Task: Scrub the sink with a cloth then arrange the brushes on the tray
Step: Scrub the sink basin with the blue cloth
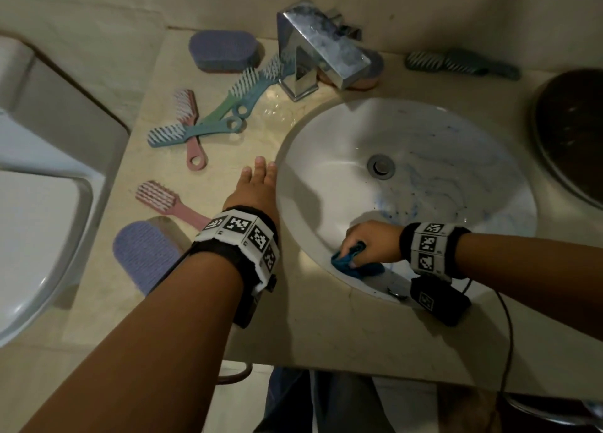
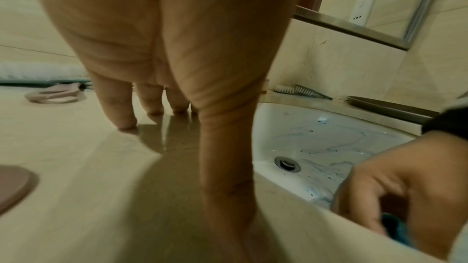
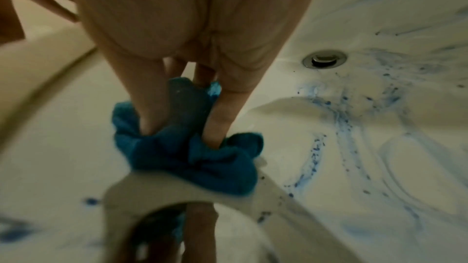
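Scrubbing step: right hand (image 1: 372, 241) bunches blue cloth (image 3: 187, 153) on sink (image 1: 326, 145) wall; left hand (image 1: 256, 184) flat, braced. Blue streaks apparently remain; wipe there next.

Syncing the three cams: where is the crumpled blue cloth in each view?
Head: crumpled blue cloth at lower centre, under the right hand, on the near wall of the white sink.
Left wrist: only a blue sliver at lower right, below that hand's fingers.
Right wrist: centre frame, fingers pinching it.
Shared landmark: the round metal drain.
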Demonstrator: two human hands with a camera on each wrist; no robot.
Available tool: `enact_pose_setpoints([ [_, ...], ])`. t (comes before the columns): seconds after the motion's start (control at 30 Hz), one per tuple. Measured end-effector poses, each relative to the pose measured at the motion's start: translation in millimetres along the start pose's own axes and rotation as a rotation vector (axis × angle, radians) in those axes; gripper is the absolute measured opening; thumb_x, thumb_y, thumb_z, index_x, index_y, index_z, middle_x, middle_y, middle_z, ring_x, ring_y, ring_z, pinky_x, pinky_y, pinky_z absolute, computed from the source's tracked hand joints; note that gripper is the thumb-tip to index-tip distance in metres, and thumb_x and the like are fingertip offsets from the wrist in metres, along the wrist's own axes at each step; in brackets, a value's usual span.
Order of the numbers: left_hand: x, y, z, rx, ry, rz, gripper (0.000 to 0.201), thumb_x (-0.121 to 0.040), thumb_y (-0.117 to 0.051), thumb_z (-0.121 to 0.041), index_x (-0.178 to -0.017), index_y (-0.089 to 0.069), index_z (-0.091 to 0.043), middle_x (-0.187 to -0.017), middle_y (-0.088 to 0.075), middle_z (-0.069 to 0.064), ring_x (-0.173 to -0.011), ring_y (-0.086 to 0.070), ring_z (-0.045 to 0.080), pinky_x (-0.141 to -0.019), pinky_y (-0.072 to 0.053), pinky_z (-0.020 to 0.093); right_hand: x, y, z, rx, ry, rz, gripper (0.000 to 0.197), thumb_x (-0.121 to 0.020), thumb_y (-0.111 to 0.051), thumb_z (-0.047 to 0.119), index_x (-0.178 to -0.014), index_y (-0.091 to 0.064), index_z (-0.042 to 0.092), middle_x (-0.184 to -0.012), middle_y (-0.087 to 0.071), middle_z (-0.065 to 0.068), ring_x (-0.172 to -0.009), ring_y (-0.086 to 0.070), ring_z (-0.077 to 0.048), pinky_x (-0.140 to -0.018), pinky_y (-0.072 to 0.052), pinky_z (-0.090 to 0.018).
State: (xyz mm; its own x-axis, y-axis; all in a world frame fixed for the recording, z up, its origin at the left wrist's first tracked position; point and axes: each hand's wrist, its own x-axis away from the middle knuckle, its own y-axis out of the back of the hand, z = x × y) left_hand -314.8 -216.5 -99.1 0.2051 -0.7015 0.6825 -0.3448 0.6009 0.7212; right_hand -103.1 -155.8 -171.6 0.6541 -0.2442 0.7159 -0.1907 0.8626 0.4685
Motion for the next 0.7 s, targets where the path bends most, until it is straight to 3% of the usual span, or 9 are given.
enact_pose_setpoints([
  [0.1,0.2,-0.1,-1.0,-0.004,0.001,0.002,0.085,-0.094,-0.049,-0.014,-0.148,0.017,-0.013,-0.156,0.022,0.004,-0.146,0.011,0.026,-0.120,-0.012,0.038,15.0,2.3,-0.4,-0.100,0.002,0.143,0.014,-0.084,-0.068,0.016,-0.098,-0.068,0.019,-0.090,-0.061,0.006,-0.078,-0.057,-0.007,-0.073,-0.045,-0.018],
  [0.17,-2.1,-1.2,-0.7,-0.013,0.005,0.005,0.084,-0.094,-0.048,-0.016,-0.148,0.017,-0.013,-0.156,0.022,0.005,-0.146,0.012,0.026,-0.120,-0.012,0.038,23.7,8.3,1.4,-0.136,-0.006,0.221,0.011,-0.085,-0.066,0.013,-0.094,-0.067,0.020,-0.082,-0.062,0.008,-0.069,-0.057,-0.003,-0.070,-0.048,-0.019],
  [0.27,-2.9,-2.2,0.6,-0.038,-0.006,-0.001,0.088,-0.092,-0.051,-0.014,-0.148,0.017,-0.013,-0.156,0.022,0.006,-0.146,0.012,0.027,-0.120,-0.010,0.037,17.4,20.2,-3.5,-0.026,-0.029,0.131,0.027,-0.089,-0.062,0.019,-0.115,-0.064,0.014,-0.110,-0.065,-0.003,-0.095,-0.061,-0.017,-0.086,-0.048,-0.026],
  [0.33,-1.6,-1.9,0.9,-0.018,-0.003,0.002,0.088,-0.092,-0.051,-0.013,-0.148,0.017,-0.014,-0.156,0.021,0.005,-0.146,0.011,0.026,-0.120,-0.011,0.037,11.3,20.7,-5.8,0.100,-0.041,0.136,0.031,-0.091,-0.057,0.020,-0.122,-0.060,0.015,-0.118,-0.061,-0.003,-0.103,-0.058,-0.020,-0.087,-0.045,-0.019],
  [0.4,-1.1,-1.4,1.3,-0.006,-0.001,-0.004,0.087,-0.093,-0.051,-0.013,-0.148,0.016,-0.015,-0.157,0.021,0.004,-0.146,0.010,0.026,-0.120,-0.013,0.038,10.6,13.8,-5.3,0.150,-0.063,0.196,0.029,-0.093,-0.054,0.016,-0.122,-0.058,0.013,-0.108,-0.059,-0.002,-0.091,-0.054,-0.018,-0.065,-0.041,-0.002],
  [0.43,-2.1,-1.8,1.5,-0.008,-0.002,-0.007,0.087,-0.093,-0.051,-0.013,-0.148,0.016,-0.015,-0.157,0.021,0.003,-0.146,0.010,0.026,-0.120,-0.014,0.038,11.6,10.1,-5.4,0.127,-0.074,0.208,0.027,-0.093,-0.053,0.014,-0.120,-0.058,0.011,-0.104,-0.058,-0.004,-0.087,-0.052,-0.016,-0.057,-0.040,-0.002],
  [0.53,-5.3,-2.9,2.2,-0.018,-0.003,-0.006,0.088,-0.093,-0.051,-0.014,-0.148,0.017,-0.014,-0.157,0.021,0.004,-0.146,0.011,0.026,-0.120,-0.014,0.038,17.4,3.3,-3.7,-0.011,-0.068,0.194,0.022,-0.092,-0.054,0.012,-0.113,-0.060,0.008,-0.110,-0.060,-0.014,-0.083,-0.054,-0.016,-0.066,-0.050,-0.014],
  [0.6,-5.7,-3.5,2.3,-0.012,-0.003,-0.006,0.087,-0.093,-0.051,-0.015,-0.148,0.016,-0.014,-0.157,0.021,0.004,-0.146,0.010,0.026,-0.120,-0.013,0.037,22.5,3.1,-0.5,-0.104,-0.058,0.195,0.019,-0.091,-0.057,0.010,-0.109,-0.062,0.008,-0.105,-0.059,-0.010,-0.073,-0.055,-0.010,-0.070,-0.054,-0.025],
  [0.7,-5.2,-3.5,2.5,0.011,-0.005,-0.017,0.086,-0.093,-0.050,-0.015,-0.149,0.015,-0.015,-0.157,0.020,0.003,-0.147,0.010,0.026,-0.120,-0.012,0.038,27.8,3.7,8.8,-0.177,-0.034,0.216,0.013,-0.089,-0.058,0.006,-0.100,-0.063,0.011,-0.085,-0.054,0.003,-0.058,-0.055,0.002,-0.062,-0.051,-0.018],
])
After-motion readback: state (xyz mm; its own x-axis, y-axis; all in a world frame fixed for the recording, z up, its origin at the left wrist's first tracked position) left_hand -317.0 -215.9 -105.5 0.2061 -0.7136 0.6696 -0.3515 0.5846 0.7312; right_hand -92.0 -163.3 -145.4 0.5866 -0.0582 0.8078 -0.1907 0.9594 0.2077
